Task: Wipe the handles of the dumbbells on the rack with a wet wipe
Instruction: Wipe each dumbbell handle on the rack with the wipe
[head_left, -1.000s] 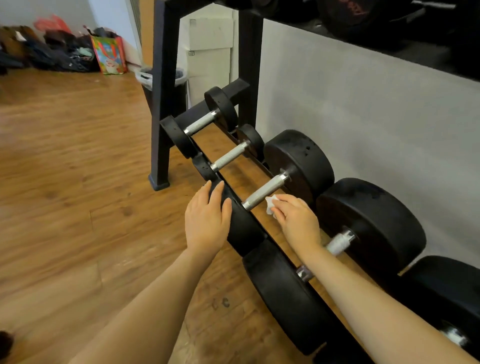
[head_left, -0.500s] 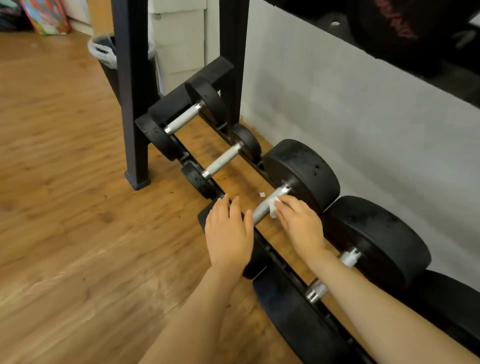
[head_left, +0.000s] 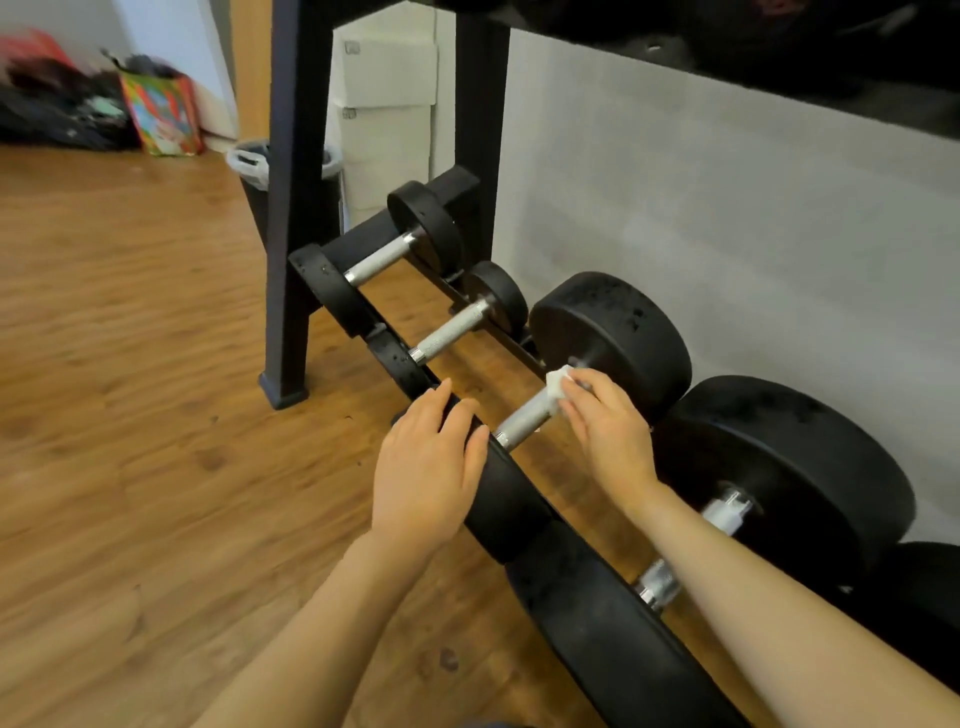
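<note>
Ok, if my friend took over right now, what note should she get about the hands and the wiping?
Left hand: flat on the near black weight, holding nothing.
Right hand: holds the wet wipe on the third handle, at its far end.
Done: can't tell which handles are already clean.
Left: finish this handle. The two smaller handles sit further along the rack; the bigger one is under the right arm.

No readable text anywhere. White boxes (head_left: 384, 104) behind the rack carry small dark label marks, too small to read. Colourful bag (head_left: 162, 115) by the far wall shows a printed pattern, blurred, no legible words. Dumbbell plates unmarked.
</note>
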